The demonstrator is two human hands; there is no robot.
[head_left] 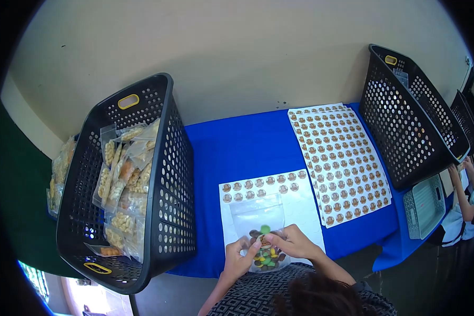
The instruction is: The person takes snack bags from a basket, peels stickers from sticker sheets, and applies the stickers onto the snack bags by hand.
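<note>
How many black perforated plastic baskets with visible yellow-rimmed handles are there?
2: one black perforated plastic basket at left, another basket at right. Others at the far right may be hidden.

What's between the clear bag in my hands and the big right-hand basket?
In the head view, a mostly bare sticker sheet, then a stack of sticker sheets, then blue cloth.

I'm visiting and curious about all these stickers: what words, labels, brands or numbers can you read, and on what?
No text can be read here.
Round sticker on the clear bag: print too small and blurred.
Stickers left on the sheet beneath: too small.
Stickers on the stack of sheets: too small.
Filled bags in the left basket: no readable lettering.
</note>
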